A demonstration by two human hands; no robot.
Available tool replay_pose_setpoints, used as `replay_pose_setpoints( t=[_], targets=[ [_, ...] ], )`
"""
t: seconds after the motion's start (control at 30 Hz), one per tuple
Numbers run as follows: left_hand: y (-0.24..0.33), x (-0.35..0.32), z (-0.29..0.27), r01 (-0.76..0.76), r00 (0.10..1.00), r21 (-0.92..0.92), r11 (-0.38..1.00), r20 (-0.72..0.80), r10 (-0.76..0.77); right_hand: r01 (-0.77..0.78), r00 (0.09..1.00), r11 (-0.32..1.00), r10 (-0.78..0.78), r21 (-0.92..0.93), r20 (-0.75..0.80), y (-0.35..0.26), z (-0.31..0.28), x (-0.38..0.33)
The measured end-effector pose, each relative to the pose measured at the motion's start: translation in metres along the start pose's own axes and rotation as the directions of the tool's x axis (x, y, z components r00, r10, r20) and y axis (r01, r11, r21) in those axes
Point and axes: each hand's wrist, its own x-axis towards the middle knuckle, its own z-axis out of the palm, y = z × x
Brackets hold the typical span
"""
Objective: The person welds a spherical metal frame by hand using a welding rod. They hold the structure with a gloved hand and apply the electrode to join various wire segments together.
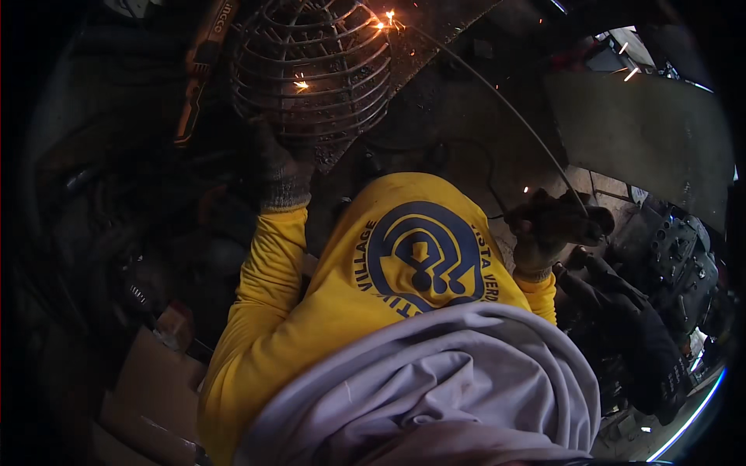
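A round cage of bent metal bars (311, 70) stands at the far side, left of centre, on a dark plate edge. My left hand (276, 159), in a dark glove with a grey knit cuff, is up against the cage's near left side; shadow hides its fingers. At right, my gloved right hand (544, 233) is closed around the near end of a long thin metal rod (513, 109). That rod runs up and left to the cage's right rim. Bright sparks (388, 19) glow at its far tip, and another spark (301, 84) shows on the cage.
An orange and black tool (200, 78) lies left of the cage. Cardboard (151, 388) sits at lower left. A broad flat panel (637, 132), dark machine parts (684, 264) and dark cloth (629, 334) are at right. Sparks fly near the upper right.
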Motion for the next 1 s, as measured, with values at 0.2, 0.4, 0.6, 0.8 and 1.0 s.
replay_pose_setpoints(
  t=[0.2, 0.4, 0.6, 0.8, 1.0],
  targets=[
    [-0.004, 0.002, -0.025, -0.063, 0.992, -0.071, 0.995, -0.118, 0.054, -0.053, 0.998, 0.998, 0.055, -0.039, 0.044, -0.016, 0.012, 0.005],
    [0.000, -0.005, 0.001, -0.062, 0.995, -0.092, 0.994, -0.080, 0.055, -0.079, 0.997, 0.987, 0.075, -0.140, -0.033, -0.025, 0.018, 0.010],
    [0.001, -0.004, -0.001, -0.060, 0.994, -0.092, 0.994, -0.092, 0.052, -0.049, 0.999, 0.990, 0.045, -0.133, -0.031, -0.027, 0.022, 0.010],
    [0.000, -0.004, -0.005, -0.081, 0.988, -0.051, 0.995, -0.137, 0.073, -0.038, 0.998, 0.992, 0.043, -0.122, 0.037, -0.013, 0.007, 0.006],
    [-0.005, -0.005, -0.008, -0.065, 0.991, -0.046, 0.997, -0.119, 0.060, -0.190, 0.982, 0.978, 0.187, -0.091, -0.031, -0.011, 0.007, 0.003]
  ],
)
